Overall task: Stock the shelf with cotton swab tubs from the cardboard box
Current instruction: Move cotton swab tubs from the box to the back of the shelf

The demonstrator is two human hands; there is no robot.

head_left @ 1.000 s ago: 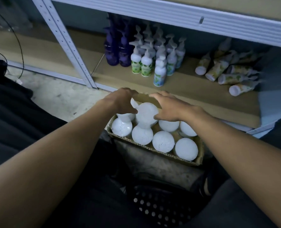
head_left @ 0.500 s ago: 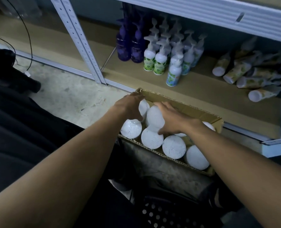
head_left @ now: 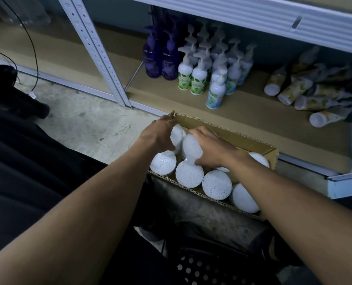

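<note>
An open cardboard box (head_left: 251,140) sits in front of the bottom shelf (head_left: 253,118) and holds several round cotton swab tubs with white tops (head_left: 216,184). My left hand (head_left: 160,134) is wrapped around a tub (head_left: 178,133) at the box's far left corner. My right hand (head_left: 210,149) grips a second tub (head_left: 191,148) just beside it. Both tubs are tilted and stand higher than the ones around them.
The bottom shelf carries purple pump bottles (head_left: 160,56), white pump bottles with green labels (head_left: 199,77) and several tubes lying on their sides (head_left: 298,91) at the right. A perforated upright post (head_left: 97,52) stands left of the box. A black cable (head_left: 33,48) hangs at the far left.
Both hands have closed around two tubs at the back left of the box and tipped them up. The view has shifted, so the box sits lower and further right.
</note>
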